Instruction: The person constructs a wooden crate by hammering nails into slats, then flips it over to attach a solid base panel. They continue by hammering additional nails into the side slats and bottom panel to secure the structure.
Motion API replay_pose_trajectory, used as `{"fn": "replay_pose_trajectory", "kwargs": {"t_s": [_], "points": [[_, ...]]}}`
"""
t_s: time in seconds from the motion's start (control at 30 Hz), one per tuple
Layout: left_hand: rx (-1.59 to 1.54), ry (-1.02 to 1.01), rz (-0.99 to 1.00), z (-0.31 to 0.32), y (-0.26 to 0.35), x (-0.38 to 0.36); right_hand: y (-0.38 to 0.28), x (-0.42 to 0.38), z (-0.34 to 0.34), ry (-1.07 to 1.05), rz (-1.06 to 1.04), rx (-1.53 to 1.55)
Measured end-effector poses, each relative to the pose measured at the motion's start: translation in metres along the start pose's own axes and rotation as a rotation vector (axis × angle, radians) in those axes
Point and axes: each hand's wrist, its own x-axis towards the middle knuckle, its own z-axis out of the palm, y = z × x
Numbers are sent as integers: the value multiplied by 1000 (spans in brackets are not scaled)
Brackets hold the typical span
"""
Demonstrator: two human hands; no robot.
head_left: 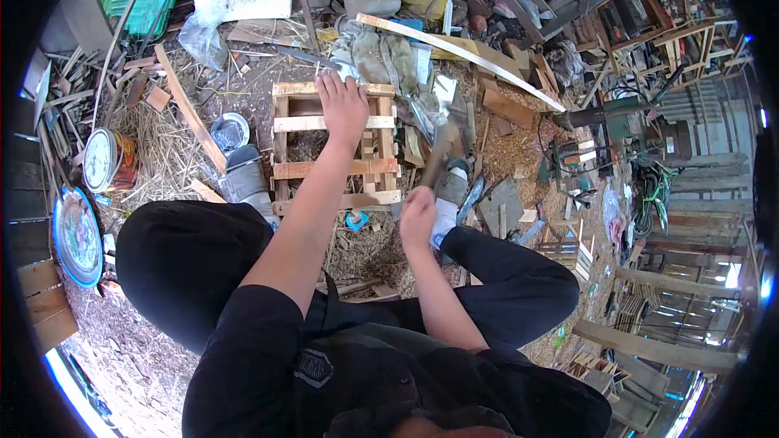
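Here's the slatted wooden crate [373,166], on the ground in front of the seated person, between the two shoes, and every place is read from it. The outline looks close to square, so no strong long axis; it's the slats that give direction, running crosswise from the crate's left side to its right.

The left hand [342,107] is the nearer one, right on the crate: palm down, fingers spread loosely over the far rail, not wrapped around anything that shows. Its forearm cuts diagonally above the slats, hiding part of the middle.

Over to the right hand [418,216], closed in a fist just off the crate's near right corner; whether it touches that corner, I can't tell. It grips a long tool [440,158], too blurred to name, which reaches away from the person along the crate's right side, roughly square to the slats. So the crate lies directly under the left hand, and ahead and to the left of the right one.

Around the crate: a small blue thing [355,221] by its near edge, a white bowl [230,130] off its left side, a long board [462,53] beyond its far right corner.
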Motion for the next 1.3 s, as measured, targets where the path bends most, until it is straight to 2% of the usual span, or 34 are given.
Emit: {"fn": "replay_pose_trajectory", "kwargs": {"t_s": [0.07, 0.13, 0.23, 0.37, 0.47, 0.53, 0.6, 0.63, 0.73, 0.77, 0.8, 0.87, 0.9, 0.93, 1.0, 1.07, 1.13, 1.17, 1.27, 1.3], "points": [[-38, 21, -20, 4, 0, 2, 4, 4, 3, -303, 541, -557], [-19, 14, -15, 3, 0, 1, -10, 0, 8, -349, 496, -526], [-23, -11, -30, 0, -2, 3, -44, -9, 21, -162, 5, -343], [-65, 21, -26, 3, -1, 0, -32, -10, 12, -98, 86, -273], [-58, 53, -12, -1, 0, 2, -1, -4, 3, -274, 300, -690], [-57, 58, -18, -1, -1, 0, -12, -2, 3, -273, 299, -682], [-48, 39, -31, -1, -2, -1, -33, -5, 5, -140, 139, -373], [-43, 29, -25, -2, 0, -1, -36, -6, 4, -129, 133, -342], [-68, 22, -16, -6, 0, 0, -7, -13, 7, -45, 20, -444], [-96, 29, -30, -4, 1, 0, 2, -9, 8, -87, -9, -670], [-99, 33, -25, -3, 2, 0, 11, -4, 3, -80, -12, -668], [-73, 58, -19, 0, 0, -1, 26, 9, -8, -172, 460, -523], [-80, 64, -22, -1, 0, -1, -15, 6, -4, -161, 543, -249], [-78, 58, -27, 0, -2, -1, -25, 5, -1, -166, 549, -253], [-90, 57, -19, -2, -1, -1, -33, 0, -1, -110, 275, 39], [-75, 54, -8, -5, 1, -1, -8, -3, 4, -76, 193, -4], [-81, 58, -21, 0, 0, -1, 32, -1, 9, 8, -195, -575], [-68, 53, -18, -4, 1, -1, 36, 1, 0, -243, 447, -533], [-78, 41, -27, -1, -1, -1, -6, 0, 2, -181, 535, -378], [-97, 45, -29, -3, -1, -1, -11, -4, 6, -106, 426, -146]]}}
